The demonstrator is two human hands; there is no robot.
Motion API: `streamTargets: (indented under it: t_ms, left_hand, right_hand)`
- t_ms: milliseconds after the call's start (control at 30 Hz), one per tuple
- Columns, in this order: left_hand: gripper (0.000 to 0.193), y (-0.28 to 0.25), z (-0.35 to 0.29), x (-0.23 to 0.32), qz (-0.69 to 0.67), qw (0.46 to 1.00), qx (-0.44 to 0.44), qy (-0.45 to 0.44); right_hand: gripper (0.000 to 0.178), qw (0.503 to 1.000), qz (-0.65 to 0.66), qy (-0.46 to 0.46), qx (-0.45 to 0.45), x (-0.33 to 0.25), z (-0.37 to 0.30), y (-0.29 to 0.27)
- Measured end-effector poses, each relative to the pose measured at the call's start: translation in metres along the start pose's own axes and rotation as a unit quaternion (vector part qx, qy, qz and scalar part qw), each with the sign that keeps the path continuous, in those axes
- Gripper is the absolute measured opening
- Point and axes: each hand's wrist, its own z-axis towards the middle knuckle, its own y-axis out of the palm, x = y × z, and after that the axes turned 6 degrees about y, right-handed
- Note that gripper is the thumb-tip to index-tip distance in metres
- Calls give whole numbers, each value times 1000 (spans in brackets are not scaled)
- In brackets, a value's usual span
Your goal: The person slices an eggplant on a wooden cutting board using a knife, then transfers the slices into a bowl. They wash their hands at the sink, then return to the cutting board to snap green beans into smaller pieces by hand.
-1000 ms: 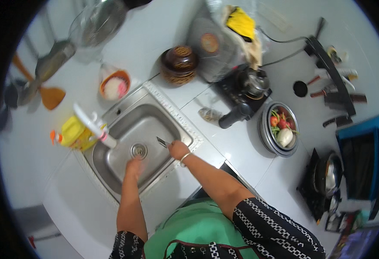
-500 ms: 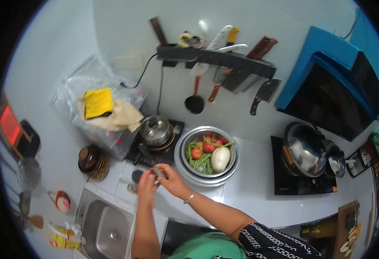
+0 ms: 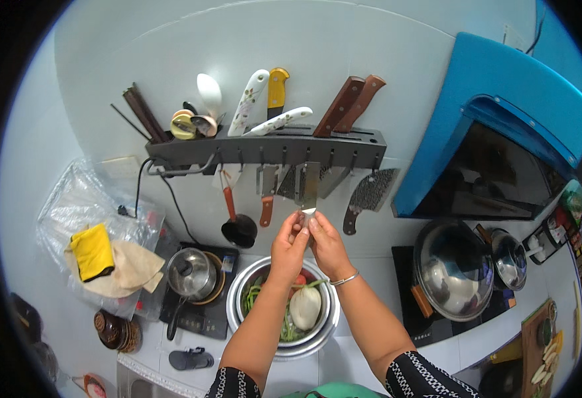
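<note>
Two hands, one small shiny piece [image 3: 309,213], and it's right up at the fingertips! The left hand [image 3: 289,243] is closed in a narrow pinch on one side, the right hand [image 3: 326,243] matching it on the other, a bracelet [image 3: 345,278] at that wrist. Fingers cover most of the piece, so what it is I can't tell; a two-sided pinch like that probably keeps something so slim from twisting.

Straight behind it in view, a broad blade [image 3: 312,179] hangs below the dark knife rack [image 3: 264,150]; whether piece and blade touch, this angle won't say. Handles stick up out of the rack, likely so they're easy to grab, while a black ladle [image 3: 240,231] and a cleaver [image 3: 373,190] hang underneath, off the worktop [image 3: 365,345].

Below the forearms, nested metal bowls [image 3: 334,312] carry a pale vegetable [image 3: 305,309] and green beans [image 3: 254,296], the rims presumably keeping the lot together. Out left, a lidded pot [image 3: 192,274] sits on a black cooker [image 3: 204,324]; out right, a big lidded wok [image 3: 451,275], its domed cover gleaming.
</note>
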Motion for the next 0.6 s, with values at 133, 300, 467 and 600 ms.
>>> streamTargets:
  t_ms: [133, 300, 467, 600]
  left_hand:
    - [42, -10, 25, -30, 5, 1000, 4, -18]
    - [47, -32, 21, -66, 16, 999, -20, -46]
    - [45, -51, -54, -115, 20, 990, 45, -130]
    - [42, -22, -120, -99, 19, 980, 14, -195]
  right_hand:
    - [30, 1000, 2, 6, -1, 13, 27, -20]
    - [31, 998, 17, 30, 43, 56, 25, -38]
    - [36, 985, 2, 98, 143, 97, -45, -33]
    - [35, 979, -1, 83, 187, 107, -119, -42]
